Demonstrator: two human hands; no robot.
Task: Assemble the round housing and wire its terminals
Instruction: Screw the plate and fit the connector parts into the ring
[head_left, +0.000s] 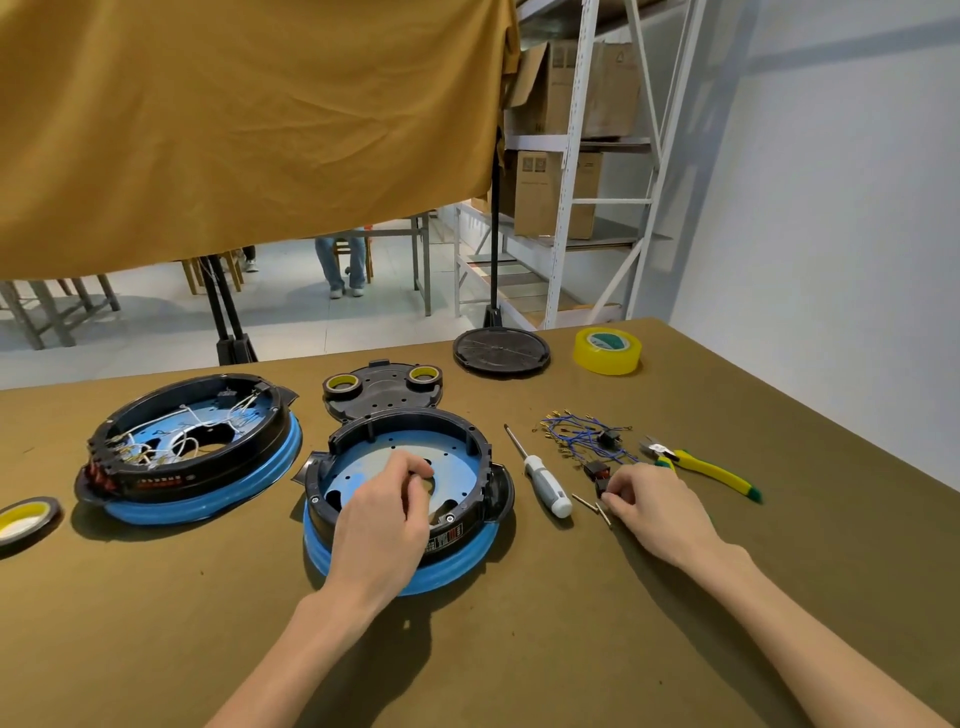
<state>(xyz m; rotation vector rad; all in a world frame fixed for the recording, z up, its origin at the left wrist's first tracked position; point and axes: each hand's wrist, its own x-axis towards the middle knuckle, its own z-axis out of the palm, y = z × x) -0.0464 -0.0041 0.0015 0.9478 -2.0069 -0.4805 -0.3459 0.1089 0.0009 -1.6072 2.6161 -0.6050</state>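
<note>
A round black housing (467, 441) with a blue rim and a bare blue-grey base plate sits in front of me. My left hand (384, 514) hovers inside it with fingers curled; whether it holds something small is unclear. To the left lies a second round housing (192, 462) filled with white wires. My right hand (660, 501) rests on the table right of the housing, its fingertips pinching a small black switch part (602, 488) beside loose screws (595, 506). Blue terminal wires (582, 436) lie just beyond it.
A white-handled screwdriver (543, 480) lies between housing and right hand. Yellow-green pliers (701, 467) lie at right. A black cover plate (382, 389) carries two small tape rolls; a round black lid (501, 351), yellow tape roll (607, 351) and another tape roll (23, 519) sit around.
</note>
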